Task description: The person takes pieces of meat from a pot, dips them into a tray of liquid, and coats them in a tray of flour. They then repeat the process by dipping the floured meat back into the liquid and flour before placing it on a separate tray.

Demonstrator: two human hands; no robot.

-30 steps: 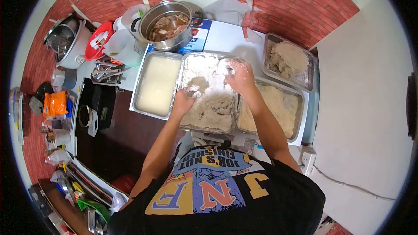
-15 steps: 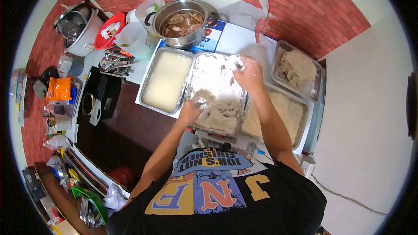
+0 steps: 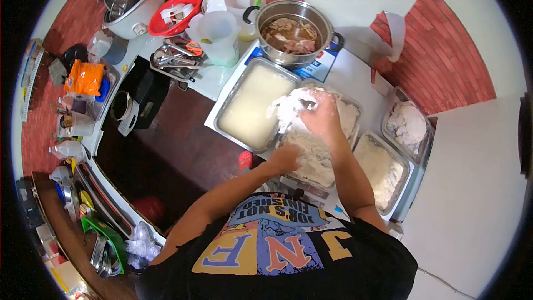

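Note:
My right hand [image 3: 323, 115] is closed on a flour-coated piece [image 3: 290, 108], held over the upper left of the middle metal tray. What lies under the white coating cannot be made out. That tray [image 3: 357, 112] holds clumpy pale flour [image 3: 319, 158]. Low at its left edge is my left hand [image 3: 285, 159], with the fingertips against the flour and mostly hidden. To the left, a metal tray [image 3: 232, 134] contains a smooth, cream-coloured batter [image 3: 251, 105].
Behind the trays stands a steel pot [image 3: 296, 30] with meat in liquid. A tray of crumbs [image 3: 383, 169] and a container with a pale mass [image 3: 408, 123] sit at the right. Plastic pitchers [image 3: 216, 36], a red basin [image 3: 174, 14] and utensils [image 3: 176, 58] are at the back left.
The view has turned left, so the trays appear further right. My right hand has moved to the middle tray's left side with the white-coated piece. The flour surface looks more mixed.

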